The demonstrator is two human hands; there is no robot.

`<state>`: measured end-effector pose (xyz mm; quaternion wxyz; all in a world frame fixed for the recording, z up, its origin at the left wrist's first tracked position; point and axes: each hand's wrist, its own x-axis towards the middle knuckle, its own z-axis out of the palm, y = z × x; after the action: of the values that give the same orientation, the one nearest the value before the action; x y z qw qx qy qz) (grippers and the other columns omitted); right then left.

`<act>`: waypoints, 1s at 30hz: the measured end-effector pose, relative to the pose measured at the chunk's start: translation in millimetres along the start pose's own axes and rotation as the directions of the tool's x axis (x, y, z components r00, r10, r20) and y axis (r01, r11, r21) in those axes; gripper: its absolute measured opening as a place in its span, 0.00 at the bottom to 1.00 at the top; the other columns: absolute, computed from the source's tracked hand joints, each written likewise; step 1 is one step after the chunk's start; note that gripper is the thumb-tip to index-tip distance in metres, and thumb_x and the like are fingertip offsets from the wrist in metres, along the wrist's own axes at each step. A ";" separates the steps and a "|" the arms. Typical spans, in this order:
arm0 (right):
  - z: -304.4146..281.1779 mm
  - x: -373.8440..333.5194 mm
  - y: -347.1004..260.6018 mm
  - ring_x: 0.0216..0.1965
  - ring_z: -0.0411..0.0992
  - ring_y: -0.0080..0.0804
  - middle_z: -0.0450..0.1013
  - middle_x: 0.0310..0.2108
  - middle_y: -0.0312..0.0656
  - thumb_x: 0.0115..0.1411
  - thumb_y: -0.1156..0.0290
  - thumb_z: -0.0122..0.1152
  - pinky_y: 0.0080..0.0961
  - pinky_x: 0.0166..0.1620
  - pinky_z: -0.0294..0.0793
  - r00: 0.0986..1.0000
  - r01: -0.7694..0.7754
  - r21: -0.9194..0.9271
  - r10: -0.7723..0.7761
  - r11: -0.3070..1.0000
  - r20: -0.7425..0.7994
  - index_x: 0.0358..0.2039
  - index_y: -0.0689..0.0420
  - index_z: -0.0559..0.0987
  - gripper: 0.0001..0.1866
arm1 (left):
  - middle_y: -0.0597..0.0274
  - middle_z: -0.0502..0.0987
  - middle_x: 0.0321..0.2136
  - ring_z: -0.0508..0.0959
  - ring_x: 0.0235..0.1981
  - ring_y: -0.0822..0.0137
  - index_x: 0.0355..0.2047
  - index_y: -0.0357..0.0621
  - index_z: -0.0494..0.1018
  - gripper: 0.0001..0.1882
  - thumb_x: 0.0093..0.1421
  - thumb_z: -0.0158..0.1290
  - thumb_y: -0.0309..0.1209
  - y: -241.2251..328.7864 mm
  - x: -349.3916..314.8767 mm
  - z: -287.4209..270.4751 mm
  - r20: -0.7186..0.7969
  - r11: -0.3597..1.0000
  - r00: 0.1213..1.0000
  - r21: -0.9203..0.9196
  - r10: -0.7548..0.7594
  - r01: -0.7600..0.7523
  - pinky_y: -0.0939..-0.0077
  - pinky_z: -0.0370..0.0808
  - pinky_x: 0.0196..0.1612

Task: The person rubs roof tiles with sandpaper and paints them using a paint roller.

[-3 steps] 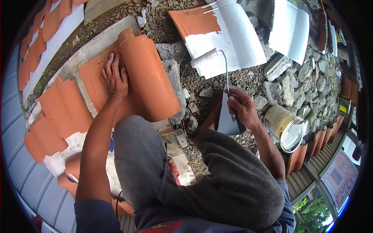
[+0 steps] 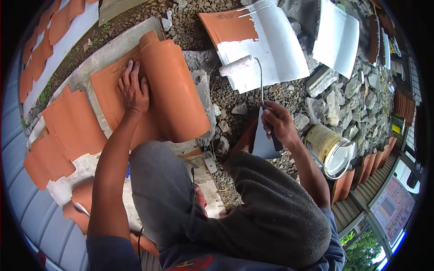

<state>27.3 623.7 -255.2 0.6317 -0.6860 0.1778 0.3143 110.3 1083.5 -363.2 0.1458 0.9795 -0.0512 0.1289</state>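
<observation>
My left hand [image 2: 134, 89] lies flat, fingers stretched, on the low part of an orange roof tile [image 2: 177, 92], beside its rounded ridge. My right hand [image 2: 278, 121] is closed round the dark handle of a paint roller [image 2: 238, 66]. Its thin wire bends up to a white-coated sleeve, which is at the lower left edge of a second roof tile [image 2: 281, 43]. That tile is mostly covered in wet white paint, with bare orange at its upper left. A fully white-coated tile [image 2: 336, 38] lies to its right.
A paint can [image 2: 329, 151] lies tilted right of my right forearm, its open end toward me. Broken concrete rubble [image 2: 334, 106] spreads along the right. Unpainted orange tiles [image 2: 74, 128] overlap at the left, beside grey-blue metal sheeting [image 2: 38, 205]. A grey flat piece [image 2: 264, 142] stands below my right hand.
The roller and my right hand have shifted very slightly left. My left hand stays on the orange tile. The view itself has tilted a little.
</observation>
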 end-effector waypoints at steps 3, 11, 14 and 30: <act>4.3 35.2 -18.2 0.22 0.68 0.18 0.70 0.26 0.34 0.73 0.63 0.56 0.19 0.23 0.71 0.999 0.039 -0.043 -0.038 0.998 0.019 0.61 0.64 0.72 0.22 | 0.61 0.61 0.72 0.61 0.70 0.47 0.71 0.55 0.64 0.29 0.69 0.48 0.39 2.6 0.1 0.7 -0.012 1.000 1.000 0.009 -0.005 0.005 0.47 0.57 0.71; 37.3 156.9 -92.5 0.22 0.68 0.24 0.72 0.27 0.39 0.72 0.66 0.54 0.24 0.24 0.72 0.995 0.096 -0.057 -0.098 0.994 -0.024 0.56 0.67 0.75 0.19 | 0.62 0.62 0.71 0.64 0.68 0.49 0.70 0.58 0.65 0.30 0.68 0.49 0.40 -0.7 -2.0 1.8 -0.002 0.997 1.000 0.070 -0.022 0.022 0.49 0.60 0.69; 42.5 181.3 -110.0 0.25 0.69 0.24 0.72 0.29 0.39 0.72 0.67 0.54 0.26 0.27 0.74 0.991 0.131 -0.016 -0.131 0.991 -0.006 0.55 0.67 0.75 0.18 | 0.63 0.62 0.71 0.65 0.67 0.50 0.70 0.58 0.65 0.29 0.68 0.50 0.40 1.1 -2.2 3.5 -0.026 0.999 0.999 0.024 -0.025 0.026 0.48 0.61 0.69; -64.5 16.1 -116.3 0.30 0.74 0.26 0.78 0.33 0.41 0.70 0.71 0.59 0.29 0.37 0.78 0.944 0.159 -0.731 -0.318 0.664 -0.084 0.62 0.63 0.73 0.22 | 0.62 0.63 0.71 0.65 0.68 0.51 0.70 0.55 0.65 0.31 0.67 0.51 0.37 3.9 -2.2 -1.8 -0.036 0.999 0.998 0.014 -0.043 0.044 0.50 0.60 0.69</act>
<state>127.1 579.2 -177.7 0.3291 -0.9226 0.0137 0.2006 107.2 1080.4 -361.0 0.1420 0.9791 -0.0262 0.1434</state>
